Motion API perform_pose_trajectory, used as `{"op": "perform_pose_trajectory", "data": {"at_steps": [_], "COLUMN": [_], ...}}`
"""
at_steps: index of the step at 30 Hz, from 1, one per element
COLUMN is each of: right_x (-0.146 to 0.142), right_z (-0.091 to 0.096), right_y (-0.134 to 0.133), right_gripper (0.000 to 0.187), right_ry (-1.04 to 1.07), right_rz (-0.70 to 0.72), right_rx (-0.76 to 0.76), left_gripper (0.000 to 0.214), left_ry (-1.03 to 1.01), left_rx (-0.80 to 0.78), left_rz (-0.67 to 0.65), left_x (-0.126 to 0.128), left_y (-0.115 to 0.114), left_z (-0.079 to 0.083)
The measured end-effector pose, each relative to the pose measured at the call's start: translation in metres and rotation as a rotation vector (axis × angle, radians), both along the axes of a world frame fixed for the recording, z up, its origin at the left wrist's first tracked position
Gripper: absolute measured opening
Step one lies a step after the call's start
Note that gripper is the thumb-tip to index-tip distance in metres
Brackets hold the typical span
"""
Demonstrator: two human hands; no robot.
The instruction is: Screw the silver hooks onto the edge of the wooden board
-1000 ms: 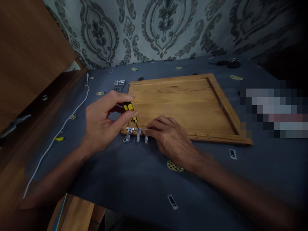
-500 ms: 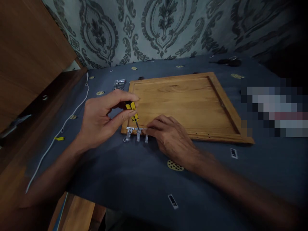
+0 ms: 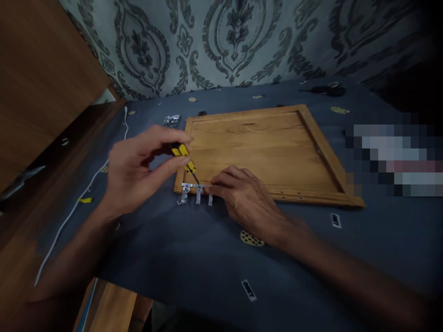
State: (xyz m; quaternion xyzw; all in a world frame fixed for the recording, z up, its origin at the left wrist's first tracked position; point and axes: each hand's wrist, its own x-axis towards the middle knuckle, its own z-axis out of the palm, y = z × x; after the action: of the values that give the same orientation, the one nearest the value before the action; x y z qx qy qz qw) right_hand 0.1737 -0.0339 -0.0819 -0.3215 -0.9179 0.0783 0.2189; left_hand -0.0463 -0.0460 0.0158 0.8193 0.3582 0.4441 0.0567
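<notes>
While pinching the yellow screwdriver (image 3: 187, 163) in left hand (image 3: 128, 163) thumb and finger, try standing it straighter on the middle metal bracket (image 3: 198, 195), around 8 o'clock on the wooden panel (image 3: 256, 147). Press gently tbh, with right hand (image 3: 247, 198) fingers bunched at its 3 o'clock.

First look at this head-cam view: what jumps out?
Probably the yellow-and-black screwdriver left of centre, held in the left hand, its tip down at the metal brackets on a wooden panel's near-left edge. Next, the panel itself, warm brown mid-picture against the dark blue covering, the right hand at its near edge. Behind, across the top, a boldly patterned backdrop.
</notes>
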Motion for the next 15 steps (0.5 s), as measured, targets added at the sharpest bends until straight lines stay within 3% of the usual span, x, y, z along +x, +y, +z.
{"op": "perform_pose_trajectory", "data": {"at_steps": [6,10,15], "right_x": [0.000,0.000,-0.001], "right_z": [0.001,0.003,0.004], "right_y": [0.000,-0.001,0.000], "right_gripper": [0.034,0.035,0.038], "right_ry": [-0.016,0.001,-0.031], "right_rz": [-0.006,0.000,-0.003], "right_rx": [-0.010,0.001,-0.006], "left_gripper": [0.013,0.024,0.023], "left_ry": [-0.297,-0.275,-0.164], "left_rx": [0.000,0.036,-0.041], "left_rz": [0.151,0.044,0.086], "left_x": [-0.005,-0.007,-0.005], "left_y": [-0.007,0.000,0.000], "left_z": [0.015,0.001,-0.016]}}
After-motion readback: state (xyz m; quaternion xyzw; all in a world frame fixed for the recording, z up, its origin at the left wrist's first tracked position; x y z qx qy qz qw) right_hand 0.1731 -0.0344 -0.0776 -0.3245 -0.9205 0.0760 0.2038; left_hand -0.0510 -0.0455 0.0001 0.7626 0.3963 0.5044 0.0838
